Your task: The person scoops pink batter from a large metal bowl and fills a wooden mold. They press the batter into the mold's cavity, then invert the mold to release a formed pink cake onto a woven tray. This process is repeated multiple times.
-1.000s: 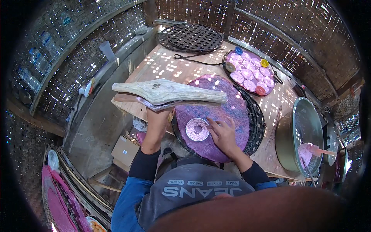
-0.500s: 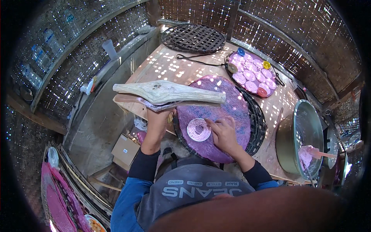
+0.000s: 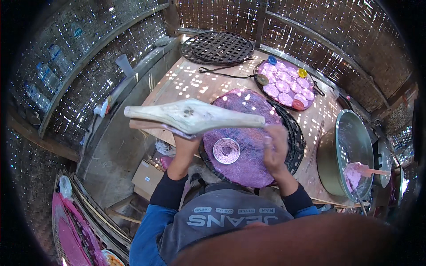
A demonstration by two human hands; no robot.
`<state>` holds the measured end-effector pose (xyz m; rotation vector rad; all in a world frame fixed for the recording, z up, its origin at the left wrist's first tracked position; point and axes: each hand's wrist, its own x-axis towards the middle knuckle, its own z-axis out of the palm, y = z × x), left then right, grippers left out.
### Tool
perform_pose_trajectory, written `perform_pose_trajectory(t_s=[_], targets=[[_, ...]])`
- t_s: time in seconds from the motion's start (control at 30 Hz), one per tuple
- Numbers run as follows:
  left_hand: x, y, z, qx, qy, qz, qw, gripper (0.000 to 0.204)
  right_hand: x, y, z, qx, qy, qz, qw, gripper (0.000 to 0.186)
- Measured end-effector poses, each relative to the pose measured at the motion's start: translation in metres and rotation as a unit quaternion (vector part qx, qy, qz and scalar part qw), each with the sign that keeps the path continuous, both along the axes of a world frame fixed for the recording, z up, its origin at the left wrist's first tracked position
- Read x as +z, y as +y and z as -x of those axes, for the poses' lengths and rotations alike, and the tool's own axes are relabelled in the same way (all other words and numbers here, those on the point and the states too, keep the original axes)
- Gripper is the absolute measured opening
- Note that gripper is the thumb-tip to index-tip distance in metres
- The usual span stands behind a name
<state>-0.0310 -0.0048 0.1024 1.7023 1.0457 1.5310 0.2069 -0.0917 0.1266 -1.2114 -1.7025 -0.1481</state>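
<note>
My left hand (image 3: 183, 150) grips from below a pale wooden tool (image 3: 190, 116) of two long boards, wide in the middle and narrow at both ends, held level. My right hand (image 3: 275, 144) is raised at that tool's right end, blurred, its fingertips hard to make out. Beneath, a round purple mat (image 3: 235, 168) on a black lattice tray (image 3: 293, 153) bears a small white-rimmed ring mould (image 3: 226, 150) with pink paste around its hollow centre.
A wooden table (image 3: 164, 88) carries black lattice trays (image 3: 217, 46), a purple tray of several pink discs (image 3: 285, 86) with coloured pieces at its edge, and a large metal basin (image 3: 328, 159) with pink paste (image 3: 353, 177). Left are plastic bottles (image 3: 49, 77), a cardboard box (image 3: 144, 179) and stacked pink sheets (image 3: 71, 226).
My right hand has left the ring mould and risen to the right end of the wooden tool. The tool is slightly lower in the picture; the ring mould stays on the mat.
</note>
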Motion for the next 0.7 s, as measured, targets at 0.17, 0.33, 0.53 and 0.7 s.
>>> perform_pose_trajectory(t_s=[0.17, 0.33, 0.53, 0.7], targets=[[-0.011, -0.017, -0.029, -0.018, 0.135, -0.149, 0.979, 0.035, 0.073, 0.001, -0.005, 0.049, -0.002, -0.081, 0.996, 0.029], [0.019, -0.020, -0.044, -0.196, 0.170, -0.098, 0.961, 0.030, 0.103, -0.017, -0.035, 0.189, 0.140, 0.156, 0.959, 0.024], [0.086, -0.042, -0.089, -0.306, 0.211, -0.334, 0.866, 0.036, 0.115, 0.028, -0.039, 0.163, 0.594, 0.103, 0.781, 0.031], [0.125, -0.054, -0.100, -0.179, 0.462, -0.407, 0.767, 0.026, 0.110, 0.004, -0.060, 0.112, 0.401, 0.254, 0.873, 0.037]])
